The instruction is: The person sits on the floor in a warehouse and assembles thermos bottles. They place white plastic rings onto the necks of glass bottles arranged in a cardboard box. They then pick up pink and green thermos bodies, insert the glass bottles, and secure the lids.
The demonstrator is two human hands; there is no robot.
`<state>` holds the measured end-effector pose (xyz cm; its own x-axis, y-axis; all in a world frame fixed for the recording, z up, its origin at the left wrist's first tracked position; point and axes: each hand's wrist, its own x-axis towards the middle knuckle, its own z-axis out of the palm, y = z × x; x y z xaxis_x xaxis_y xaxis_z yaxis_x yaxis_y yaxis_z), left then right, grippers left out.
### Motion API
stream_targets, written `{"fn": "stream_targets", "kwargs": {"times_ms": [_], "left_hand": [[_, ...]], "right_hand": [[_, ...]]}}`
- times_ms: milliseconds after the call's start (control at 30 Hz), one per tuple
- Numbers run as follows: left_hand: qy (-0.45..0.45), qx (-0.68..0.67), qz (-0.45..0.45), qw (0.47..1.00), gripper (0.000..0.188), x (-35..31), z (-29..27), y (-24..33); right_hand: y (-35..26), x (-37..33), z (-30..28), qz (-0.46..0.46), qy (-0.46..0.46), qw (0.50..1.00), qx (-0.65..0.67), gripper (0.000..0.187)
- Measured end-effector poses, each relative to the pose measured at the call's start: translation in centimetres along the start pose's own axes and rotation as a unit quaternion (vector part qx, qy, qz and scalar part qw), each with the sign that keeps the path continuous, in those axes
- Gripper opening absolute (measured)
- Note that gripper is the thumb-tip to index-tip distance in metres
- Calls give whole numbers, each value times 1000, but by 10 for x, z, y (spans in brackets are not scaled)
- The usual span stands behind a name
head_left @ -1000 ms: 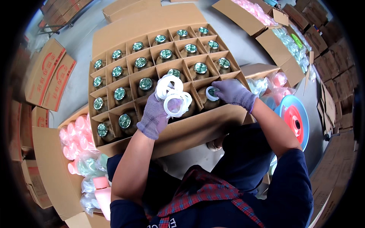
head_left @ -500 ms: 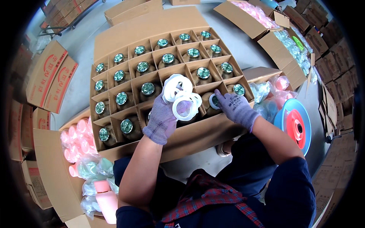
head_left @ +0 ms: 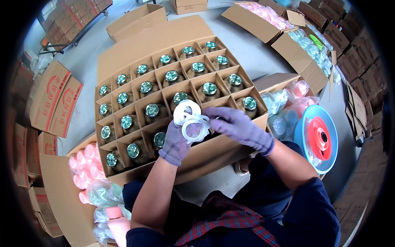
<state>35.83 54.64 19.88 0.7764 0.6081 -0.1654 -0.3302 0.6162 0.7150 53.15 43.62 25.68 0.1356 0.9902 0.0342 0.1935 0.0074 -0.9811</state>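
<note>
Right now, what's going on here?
A person in greyish gloves holds a bunch of white rings in the left hand, above a divided carton of green-topped bottles. The right hand is at the rings; whether it grips one is unclear. A blue basin is off to the right.

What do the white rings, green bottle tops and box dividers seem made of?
White rings: probably plastic or silicone, smooth, evenly moulded. Bottle tops: perhaps foil or metal, shiny, with crinkled green glints. Dividers: likely cardboard, matt brown with thin cut edges.
</note>
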Motion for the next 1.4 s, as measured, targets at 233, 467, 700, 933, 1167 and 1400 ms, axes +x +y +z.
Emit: {"fn": "stream_targets", "kwargs": {"times_ms": [233, 467, 700, 933, 1167, 1400], "left_hand": [[13, -19, -9, 1000, 44, 4, 4, -7], [34, -93, 32, 995, 37, 37, -7, 0], [84, -97, 123, 984, 28, 42, -22, 23], [77, 70, 145, 984, 34, 35, -47, 19], [67, -62, 87, 992, 36, 21, -29, 15], [83, -4, 70, 994, 38, 17, -22, 20]], "right_hand": [[4, 24, -17, 171, -64, 978, 104, 24], [29, 59, -33, 158, 12, 973, 170, 26], [35, 83, -108, 121, 164, 976, -73, 22], [77, 17, -158, 212, 80, 895, -384, 27], [69, 16, -146, 157, 30, 752, -640, 26], [100, -1, -154, 88, 53, 821, -562, 26]]}}
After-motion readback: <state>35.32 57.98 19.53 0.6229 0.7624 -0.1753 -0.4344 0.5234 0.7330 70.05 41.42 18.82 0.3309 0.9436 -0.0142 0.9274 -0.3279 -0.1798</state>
